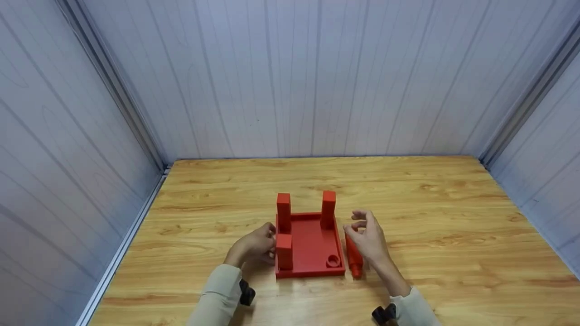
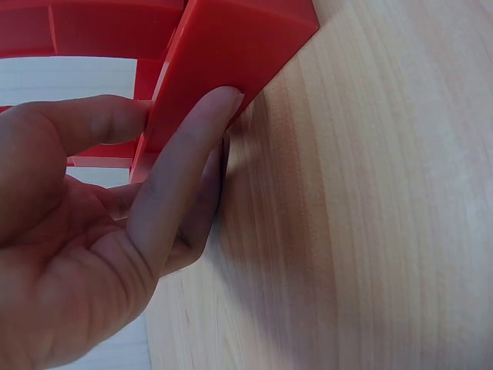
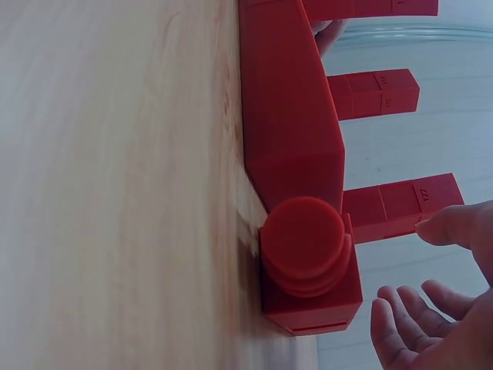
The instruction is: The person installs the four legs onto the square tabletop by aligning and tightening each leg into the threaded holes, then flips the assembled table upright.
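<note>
A red rimmed tabletop (image 1: 312,251) lies flat with its rim upward, like a small upside-down table. Three square red legs stand on it, among them the near-left leg (image 1: 284,251) and the far-right leg (image 1: 328,210). At its near-right corner is a round socket (image 1: 333,261). My left hand (image 1: 260,244) holds the left side, thumb and a finger (image 2: 192,150) against the wall; other fingertips are partly hidden. Along the right side lies a loose red leg (image 1: 354,253), its round peg (image 3: 302,237) toward me. Above its far end, my right hand (image 1: 371,240) hovers, fingers spread and apart from it.
The wooden table (image 1: 426,217) extends on all sides of the red parts. A pale panel wall (image 1: 294,81) rises behind it, with side walls at left and right. Both wrists wear dark camera mounts.
</note>
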A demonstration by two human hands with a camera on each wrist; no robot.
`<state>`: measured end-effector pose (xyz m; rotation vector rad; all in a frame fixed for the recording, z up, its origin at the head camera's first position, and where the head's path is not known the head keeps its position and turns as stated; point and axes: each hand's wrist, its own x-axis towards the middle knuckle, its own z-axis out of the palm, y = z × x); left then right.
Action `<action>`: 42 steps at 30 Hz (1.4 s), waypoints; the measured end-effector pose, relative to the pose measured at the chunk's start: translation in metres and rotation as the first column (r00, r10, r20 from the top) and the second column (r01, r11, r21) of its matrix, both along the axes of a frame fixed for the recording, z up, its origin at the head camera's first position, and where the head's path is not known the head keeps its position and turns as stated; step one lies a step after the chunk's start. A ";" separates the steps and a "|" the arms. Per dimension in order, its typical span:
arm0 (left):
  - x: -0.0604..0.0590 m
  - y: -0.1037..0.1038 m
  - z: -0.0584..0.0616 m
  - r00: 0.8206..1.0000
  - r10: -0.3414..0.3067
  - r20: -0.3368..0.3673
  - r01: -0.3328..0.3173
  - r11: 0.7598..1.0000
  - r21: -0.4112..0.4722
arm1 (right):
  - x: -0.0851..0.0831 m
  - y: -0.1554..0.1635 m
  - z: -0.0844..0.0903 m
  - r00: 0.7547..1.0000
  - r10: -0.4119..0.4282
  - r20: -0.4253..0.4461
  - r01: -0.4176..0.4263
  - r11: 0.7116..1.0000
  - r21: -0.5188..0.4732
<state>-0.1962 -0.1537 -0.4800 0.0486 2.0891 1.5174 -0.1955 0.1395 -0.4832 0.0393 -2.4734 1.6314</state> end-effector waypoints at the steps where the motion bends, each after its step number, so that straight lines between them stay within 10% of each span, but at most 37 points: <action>1: 0.000 0.000 0.000 1.000 0.003 0.003 -0.003 1.000 -0.001 | 0.000 0.000 0.000 1.000 0.000 0.002 0.000 1.000 0.007; 42: -0.001 0.002 0.000 1.000 0.026 0.011 -0.026 1.000 -0.008 | 0.008 0.010 -0.006 0.966 0.034 0.257 -0.125 0.930 0.346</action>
